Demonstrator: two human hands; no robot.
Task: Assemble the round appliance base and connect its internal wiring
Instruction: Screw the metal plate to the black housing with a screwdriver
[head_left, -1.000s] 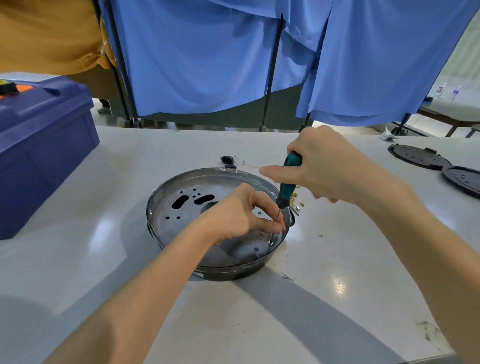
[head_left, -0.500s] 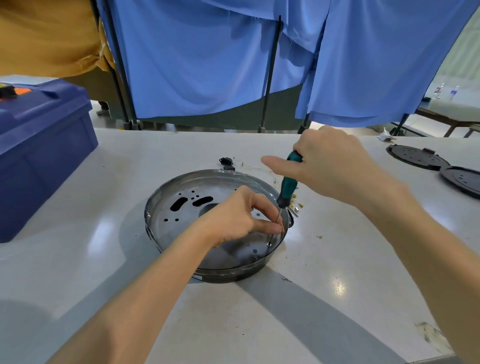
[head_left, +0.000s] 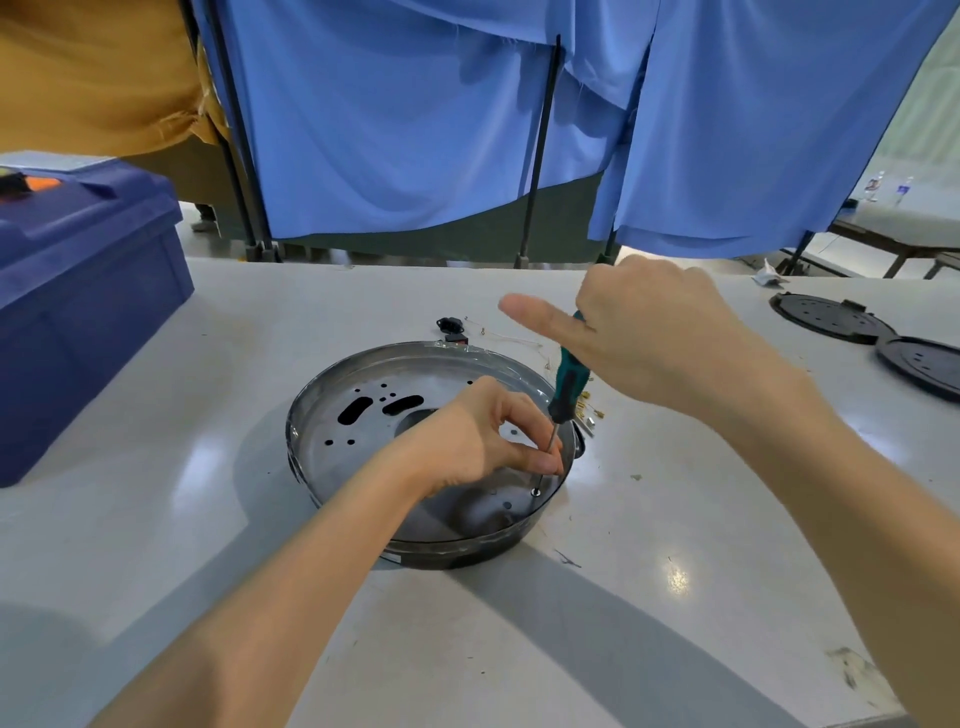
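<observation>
White tabletop (head_left: 675, 623): round base (head_left: 311, 415) centre, blue bin (head_left: 78, 312) left, black discs (head_left: 826, 317) right, black connector (head_left: 448, 325) and brass terminals (head_left: 592, 413) near the base.

The round base (head_left: 363, 457) is sitting mid-table (head_left: 156, 519). A box (head_left: 78, 312) is standing at far left. 2 discs (head_left: 826, 317) are lying side by side at far right. A connector (head_left: 448, 325) is lying just behind the base. The screwdriver (head_left: 569, 382) is leaning into the base, inside its right rim.
</observation>
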